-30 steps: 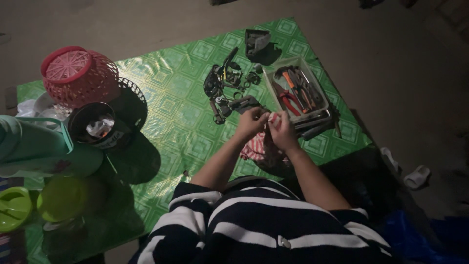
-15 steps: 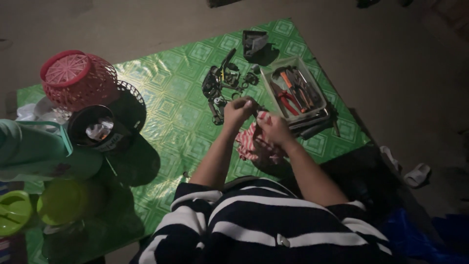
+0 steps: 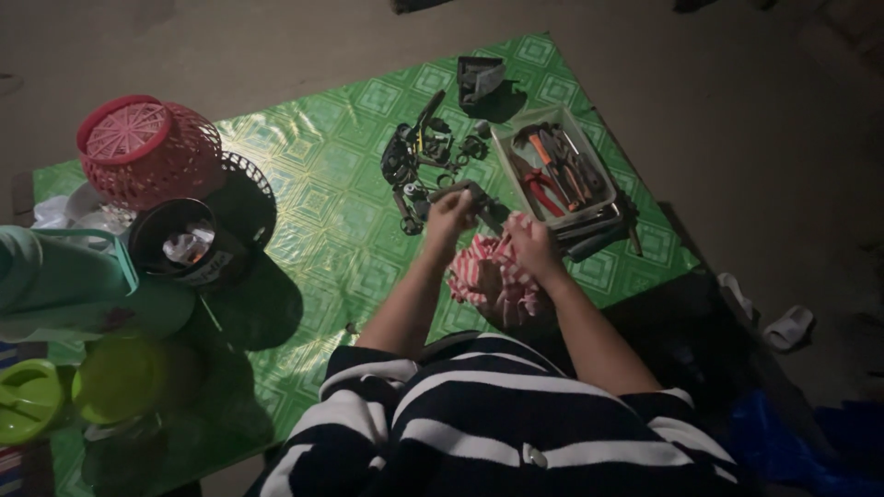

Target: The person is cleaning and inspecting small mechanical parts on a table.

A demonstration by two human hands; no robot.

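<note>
Left hand (image 3: 448,216) has its fingers closed around a dark metal tool (image 3: 474,198), likely a wrench or bar; hard to tell in this light. Right hand (image 3: 532,247) has fingers clenched into a red-and-white striped rag (image 3: 493,271), bunched just below the tool's lower end. Both sit over the green patterned mat (image 3: 304,202), centre-right, at 7 o'clock from the tool tray (image 3: 502,152).

Handling, my read: tool is stiff, fairly heavy for its size, probably greasy, so slippery bare-handed. Best held mid-shaft, with the rag over the free end. Rag is soft, light, no fixed shape; take it as a wad.

Packaging: no readable labels at this light level.
- Tray: pale, rectangular, red- and orange-handled pliers inside.
- Pile of dark metal parts (image 3: 414,156) at 11 o'clock from the hands.
- Pink basket (image 3: 147,147) inverted, far left at 9 o'clock; black pot (image 3: 180,244) below it.
- Teal jug (image 3: 64,276), lime-green bowls (image 3: 110,377) at 8 o'clock.
</note>
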